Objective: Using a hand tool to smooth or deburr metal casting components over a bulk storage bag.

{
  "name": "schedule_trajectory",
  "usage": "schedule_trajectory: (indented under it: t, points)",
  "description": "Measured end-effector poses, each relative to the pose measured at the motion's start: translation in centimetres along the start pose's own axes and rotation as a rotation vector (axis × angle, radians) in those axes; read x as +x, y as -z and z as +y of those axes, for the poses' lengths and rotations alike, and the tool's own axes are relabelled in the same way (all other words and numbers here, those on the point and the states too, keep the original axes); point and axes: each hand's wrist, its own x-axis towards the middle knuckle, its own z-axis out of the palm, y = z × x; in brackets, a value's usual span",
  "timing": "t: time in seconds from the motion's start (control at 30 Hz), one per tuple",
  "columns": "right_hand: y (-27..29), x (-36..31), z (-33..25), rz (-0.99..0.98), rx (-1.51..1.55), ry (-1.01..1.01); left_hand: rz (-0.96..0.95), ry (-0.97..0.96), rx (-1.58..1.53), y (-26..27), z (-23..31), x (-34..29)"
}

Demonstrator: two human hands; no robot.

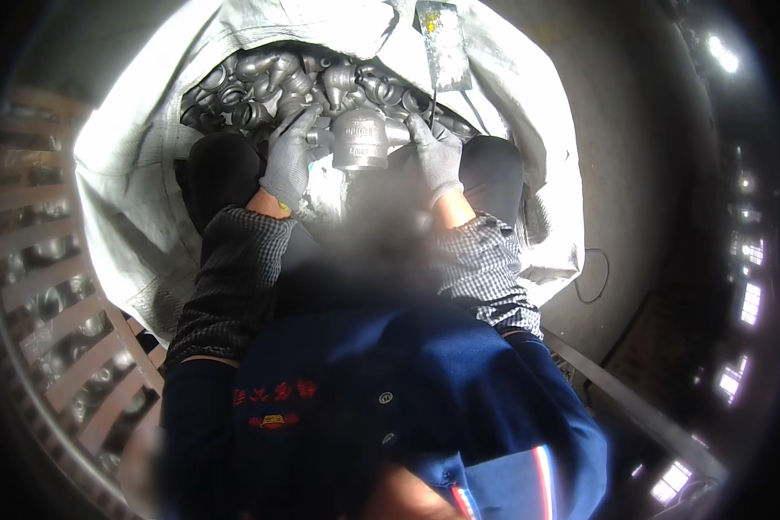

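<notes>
A grey metal casting (360,139) with a round body, raised marks and side stubs is between my hands, above my lap. My left hand (289,156), in a grey glove, closes its fingers at the casting's left stub. At the opposite stub, my right hand (439,156), also gloved, has its fingers closed round the end. A flat, pale, stained rectangular plate (445,50) stands beyond the right hand. A thin dark rod runs from it down to those fingers; whether they grip it I cannot tell. Many similar castings (273,82) lie heaped just beyond my hands.
A large white woven sack (139,165) surrounds the heap and my knees, its rim folded outward. On the left stands a slatted crate (56,312) with metal parts behind its bars. A metal rail (637,407) crosses the lower right, and a thin cable (600,277) loops beside the sack.
</notes>
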Motion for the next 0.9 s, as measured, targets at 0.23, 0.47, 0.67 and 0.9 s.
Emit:
schedule_trajectory:
  t: [0.23, 0.47, 0.67, 0.9]
  points:
    - [0.1, -0.6, -0.8, -0.138, 0.231, -0.158, 0.034, 0.002, -0.09, 0.7, -0.2, 0.4]
    - [0.7, -1.2, -1.9, -0.209, 0.368, -0.242, -0.031, -0.098, -0.077, 0.4, 0.2, -0.9]
    - [0.4, -1.3, -1.5, -0.157, 0.218, -0.228, -0.007, -0.133, 0.011, 1.2, -0.8, 0.4]
    - [0.2, -0.9, -0.9, -0.129, 0.104, -0.184, 0.106, -0.122, 0.17, 0.4, 0.1, 0.1]
